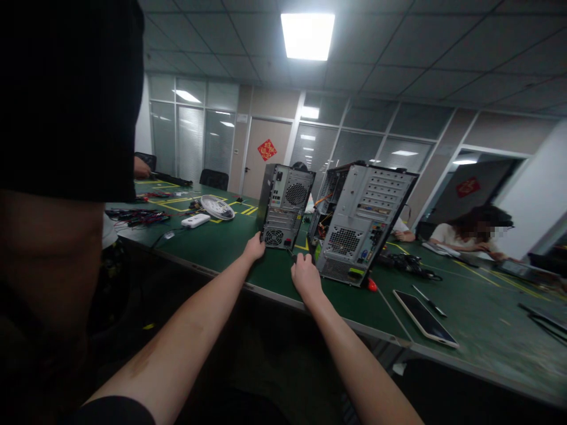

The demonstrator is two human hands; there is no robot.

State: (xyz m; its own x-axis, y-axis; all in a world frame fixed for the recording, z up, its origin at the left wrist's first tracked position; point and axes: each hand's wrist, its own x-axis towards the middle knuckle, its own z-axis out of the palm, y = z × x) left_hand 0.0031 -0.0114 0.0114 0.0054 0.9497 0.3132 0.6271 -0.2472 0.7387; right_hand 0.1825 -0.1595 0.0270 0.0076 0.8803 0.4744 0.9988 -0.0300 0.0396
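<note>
A small computer tower (pixel 286 206) stands upright on the green table (pixel 212 242), its rear side with vents and ports facing me. At its lower left corner, my left hand (pixel 255 247) grips the case edge, with part of the fingers hidden. My right hand (pixel 306 276) is closed just in front of the tower's lower right corner. A thin dark screwdriver-like tool (pixel 292 255) pokes out of that fist towards the case; most of it is hidden. Close to the right hand, a larger computer tower (pixel 349 236) stands with its left side open and wiring showing inside.
On the right lie a phone (pixel 425 319), a slim pen-like stick (pixel 429 301) and black cables (pixel 410 265). A white basket (pixel 217 208), a white power strip (pixel 195 221) and wire bundles (pixel 139 216) lie left. Someone stands close at left; another person (pixel 469 233) sits at right.
</note>
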